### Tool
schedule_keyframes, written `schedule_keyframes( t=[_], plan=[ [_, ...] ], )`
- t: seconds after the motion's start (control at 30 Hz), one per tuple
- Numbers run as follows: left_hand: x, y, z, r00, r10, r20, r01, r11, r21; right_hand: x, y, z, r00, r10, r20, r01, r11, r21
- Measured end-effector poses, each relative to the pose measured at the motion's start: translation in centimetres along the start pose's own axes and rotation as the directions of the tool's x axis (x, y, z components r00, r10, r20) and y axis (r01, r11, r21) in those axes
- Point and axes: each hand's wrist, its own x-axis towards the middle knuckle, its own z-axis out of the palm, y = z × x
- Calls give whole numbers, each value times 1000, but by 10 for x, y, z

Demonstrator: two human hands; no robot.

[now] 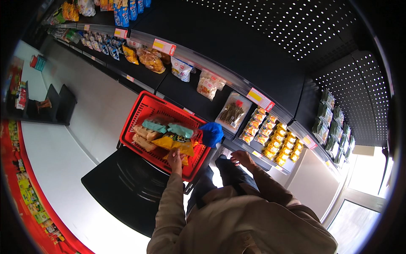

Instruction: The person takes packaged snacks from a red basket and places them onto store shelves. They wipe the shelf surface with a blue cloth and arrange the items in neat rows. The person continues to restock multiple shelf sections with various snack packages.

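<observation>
A red plastic shopping basket (133,109) sits in front of me, partly over a black surface. Inside it are a yellow snack bag (173,143), two teal-wrapped packages (154,126) and packaged bread (144,142). My left hand (176,160) reaches over the basket's near rim, its fingers on the lower edge of the yellow bag. A blue bundle (212,135), its material unclear, lies at the basket's right end. My right hand (242,158) hangs right of the basket near the lower shelf, with loosely curled fingers and nothing visible in them.
Beyond the basket runs a black store shelf (187,93) with bagged snacks (181,69), a clear tray of dark sticks (233,112) and rows of small yellow packs (276,144). Dark packets (325,112) stand on the upper shelf at right. A black curved tabletop (127,181) lies below left.
</observation>
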Motion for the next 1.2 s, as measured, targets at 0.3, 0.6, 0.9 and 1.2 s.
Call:
schedule_keyframes(
  t=[0.3, 0.6, 0.9, 1.2],
  plan=[
    [-64, 88, -7, 959, 285, 4, -285, 958, -46, -12, -15, -1, 997, -69, 38, 68, 997, 26],
    [-177, 259, -25, 833, 463, 302, -500, 864, 55, -49, -106, 24, 848, -496, 188, 498, 866, 40],
    [-283, 354, 8, 423, 799, 427, -857, 506, -97, -127, -269, 28, 567, -744, 354, 719, 656, 228],
    [-277, 411, 57, 634, 394, 665, -146, 906, -398, -158, -298, -1, 239, -608, 757, 457, 759, 464]
  ],
)
